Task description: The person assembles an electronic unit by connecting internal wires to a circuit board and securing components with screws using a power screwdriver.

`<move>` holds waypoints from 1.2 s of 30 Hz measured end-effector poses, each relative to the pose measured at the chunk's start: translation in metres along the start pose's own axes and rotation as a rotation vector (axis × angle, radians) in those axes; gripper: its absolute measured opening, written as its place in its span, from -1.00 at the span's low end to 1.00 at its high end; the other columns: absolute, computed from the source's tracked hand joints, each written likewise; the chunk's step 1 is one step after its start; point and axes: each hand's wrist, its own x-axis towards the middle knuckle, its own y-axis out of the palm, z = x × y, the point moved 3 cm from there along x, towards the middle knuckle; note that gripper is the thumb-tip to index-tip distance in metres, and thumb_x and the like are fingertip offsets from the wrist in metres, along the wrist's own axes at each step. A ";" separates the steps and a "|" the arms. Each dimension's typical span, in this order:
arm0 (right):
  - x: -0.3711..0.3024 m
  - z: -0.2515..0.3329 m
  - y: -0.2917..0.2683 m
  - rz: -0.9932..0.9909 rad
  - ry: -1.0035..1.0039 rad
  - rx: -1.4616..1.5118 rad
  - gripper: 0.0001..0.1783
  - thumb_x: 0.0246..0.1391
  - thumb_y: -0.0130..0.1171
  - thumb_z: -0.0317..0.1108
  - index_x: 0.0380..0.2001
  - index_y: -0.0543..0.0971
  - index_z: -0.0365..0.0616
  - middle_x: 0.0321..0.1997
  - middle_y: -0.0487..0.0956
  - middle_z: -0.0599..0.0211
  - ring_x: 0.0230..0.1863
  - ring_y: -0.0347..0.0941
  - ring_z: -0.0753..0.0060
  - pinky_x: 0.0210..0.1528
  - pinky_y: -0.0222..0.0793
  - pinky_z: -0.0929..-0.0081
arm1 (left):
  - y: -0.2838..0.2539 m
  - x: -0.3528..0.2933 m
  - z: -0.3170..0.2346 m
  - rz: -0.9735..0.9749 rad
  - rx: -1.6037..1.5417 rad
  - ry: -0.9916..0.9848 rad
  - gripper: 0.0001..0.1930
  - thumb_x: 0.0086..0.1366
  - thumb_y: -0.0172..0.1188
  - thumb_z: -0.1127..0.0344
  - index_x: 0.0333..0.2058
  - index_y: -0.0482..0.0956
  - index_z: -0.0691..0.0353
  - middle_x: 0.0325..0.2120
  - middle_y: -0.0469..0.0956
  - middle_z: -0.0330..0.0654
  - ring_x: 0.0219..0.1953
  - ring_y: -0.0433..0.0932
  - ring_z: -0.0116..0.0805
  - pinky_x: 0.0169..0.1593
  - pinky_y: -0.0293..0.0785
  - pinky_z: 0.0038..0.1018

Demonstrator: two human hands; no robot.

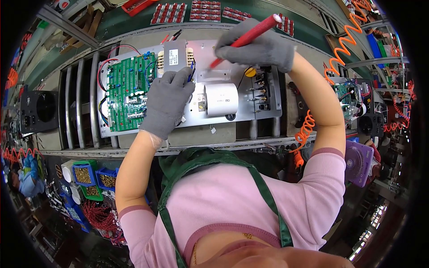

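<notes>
My right hand [252,48], in a grey glove, is closed round a long red rod-shaped tool [259,31]. The tool slants down to the left over the metal plate [178,117]; its lower tip is blurred. My left hand [168,100], also gloved in grey, has its fingers bent at the lower edge of a boxy silver transformer [175,58]. Dark blue wires [192,71] come up at its fingertips, which seem to pinch them. Left of it lies a green circuit board [125,87]. A white cylindrical capacitor [222,99] lies to the right of my left hand.
The plate rests on a roller conveyor [81,102]. Terminal posts [261,91] stand at its right end. Orange coiled hoses [342,49] hang at the right. Red-and-silver parts [205,11] line the far side. Bins of brass fasteners [82,174] stand lower left; a purple fan [359,164] is at the right.
</notes>
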 end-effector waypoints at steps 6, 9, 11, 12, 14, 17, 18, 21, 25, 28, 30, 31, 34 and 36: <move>-0.004 -0.009 0.008 -0.011 -0.041 -0.057 -0.71 0.00 0.07 -0.22 -0.39 0.61 -0.24 -0.50 0.57 0.19 -0.48 0.49 0.38 -0.35 0.42 0.49 | -0.001 0.000 -0.002 -0.012 -0.012 0.012 -0.73 -0.07 0.15 0.46 -0.30 0.58 0.10 -0.06 0.43 -0.22 -0.13 0.46 -0.16 -0.14 0.46 -0.30; -0.011 -0.029 0.000 0.024 0.113 -0.063 -0.67 -0.10 0.08 -0.10 -0.37 0.63 -0.08 -0.51 0.58 0.25 -0.49 0.51 0.39 -0.35 0.44 0.44 | 0.001 0.004 -0.002 -0.037 -0.007 0.028 -0.80 -0.03 0.15 0.41 -0.35 0.56 0.11 -0.07 0.44 -0.24 -0.14 0.47 -0.22 -0.18 0.45 -0.32; -0.019 -0.025 -0.008 -0.030 0.173 0.185 -0.70 -0.03 0.14 -0.25 -0.34 0.61 -0.30 -0.53 0.57 0.27 -0.50 0.46 0.56 -0.42 0.41 0.55 | 0.003 0.003 0.000 -0.062 0.005 0.026 -0.87 0.01 0.14 0.36 -0.39 0.54 0.13 -0.09 0.45 -0.26 -0.15 0.47 -0.28 -0.22 0.43 -0.33; -0.018 -0.032 -0.015 -0.070 0.075 0.234 -0.69 -0.02 0.20 -0.23 -0.32 0.62 -0.27 -0.52 0.57 0.36 -0.49 0.45 0.62 -0.45 0.38 0.60 | 0.002 -0.002 0.001 -0.090 -0.008 0.025 -0.86 -0.01 0.14 0.37 -0.40 0.54 0.14 -0.08 0.45 -0.25 -0.15 0.48 -0.27 -0.22 0.44 -0.32; -0.030 -0.011 -0.042 -0.246 0.042 0.460 -0.66 0.03 0.19 -0.17 -0.22 0.62 -0.18 -0.47 0.56 0.45 -0.49 0.40 0.68 -0.47 0.28 0.67 | 0.001 -0.014 0.008 -0.123 -0.007 0.000 -0.85 -0.05 0.13 0.38 -0.43 0.55 0.17 -0.08 0.47 -0.20 -0.14 0.48 -0.22 -0.19 0.45 -0.30; -0.056 0.014 -0.065 -0.655 -0.066 0.491 -0.64 0.08 0.14 -0.20 -0.13 0.57 -0.22 -0.38 0.54 0.41 -0.37 0.42 0.63 -0.34 0.31 0.69 | 0.031 -0.013 0.010 -0.267 -0.160 -0.046 -0.88 -0.03 0.12 0.36 -0.50 0.62 0.17 -0.15 0.53 -0.13 -0.08 0.48 -0.20 -0.01 0.38 -0.24; -0.056 0.021 -0.064 -0.677 -0.142 0.475 -0.66 0.13 0.08 -0.26 -0.07 0.54 -0.20 -0.29 0.56 0.37 -0.32 0.44 0.61 -0.31 0.35 0.65 | 0.016 -0.011 0.005 -0.159 -0.122 0.000 -0.84 -0.03 0.14 0.32 -0.45 0.64 0.16 -0.19 0.55 -0.14 -0.06 0.48 -0.19 0.00 0.38 -0.26; -0.038 0.057 -0.046 -0.605 -0.352 0.125 -0.68 0.15 0.05 -0.41 -0.03 0.51 -0.24 -0.13 0.58 0.26 -0.28 0.51 0.52 -0.21 0.42 0.57 | 0.002 -0.024 -0.006 -0.317 -0.307 0.070 -0.77 0.04 0.12 0.32 -0.29 0.62 0.12 0.03 0.44 -0.11 -0.08 0.50 -0.16 -0.07 0.46 -0.34; 0.014 0.118 0.013 -0.359 -0.715 -0.056 -0.69 0.06 0.02 -0.58 -0.10 0.56 -0.20 -0.19 0.61 0.22 -0.35 0.53 0.52 -0.31 0.42 0.57 | -0.044 -0.094 -0.001 -0.648 -0.335 0.010 -0.74 0.03 0.15 0.38 -0.24 0.54 0.13 -0.08 0.47 -0.12 -0.15 0.53 -0.21 -0.17 0.54 -0.39; 0.053 0.181 0.061 -0.132 -0.792 -0.238 -0.65 -0.07 0.06 -0.54 -0.14 0.55 -0.10 -0.12 0.60 0.18 -0.28 0.54 0.28 -0.22 0.43 0.43 | -0.024 -0.175 0.018 -0.633 -0.468 -0.245 -0.70 0.02 0.16 0.41 -0.20 0.52 0.12 -0.20 0.51 -0.17 -0.19 0.54 -0.20 -0.19 0.54 -0.38; 0.078 0.222 0.099 -0.082 -0.939 -0.433 -0.71 -0.11 0.12 -0.44 -0.21 0.51 -0.04 -0.04 0.57 0.19 -0.15 0.49 0.05 -0.11 0.40 0.25 | -0.008 -0.240 0.030 -0.700 -0.464 -0.426 -0.66 0.01 0.15 0.45 -0.17 0.50 0.10 -0.27 0.52 -0.19 -0.24 0.55 -0.17 -0.22 0.54 -0.35; 0.088 0.242 0.115 0.005 -0.897 -0.480 -0.73 -0.10 0.15 -0.39 -0.23 0.47 -0.03 0.01 0.54 0.22 -0.08 0.47 0.05 -0.11 0.40 0.22 | 0.000 -0.276 0.034 -0.700 -0.509 -0.556 -0.66 0.03 0.12 0.48 -0.15 0.50 0.09 -0.27 0.52 -0.15 -0.24 0.54 -0.15 -0.22 0.53 -0.34; 0.120 0.283 0.164 -0.079 -1.203 -0.662 -0.74 -0.10 0.19 -0.34 -0.27 0.44 -0.02 0.04 0.52 0.23 -0.01 0.44 0.04 -0.09 0.40 0.22 | 0.032 -0.385 0.038 -0.642 -0.450 -1.068 -0.78 0.08 0.11 0.48 -0.25 0.56 0.14 -0.30 0.54 -0.08 -0.23 0.53 -0.07 -0.13 0.48 -0.30; 0.138 0.294 0.186 0.010 -1.195 -0.736 -0.74 -0.10 0.19 -0.33 -0.28 0.42 -0.02 0.07 0.50 0.23 0.01 0.43 0.05 -0.08 0.40 0.21 | 0.039 -0.466 0.051 -0.826 -0.166 -1.464 -0.79 0.09 0.15 0.39 -0.25 0.56 0.19 -0.31 0.52 -0.06 -0.22 0.51 -0.06 -0.09 0.44 -0.34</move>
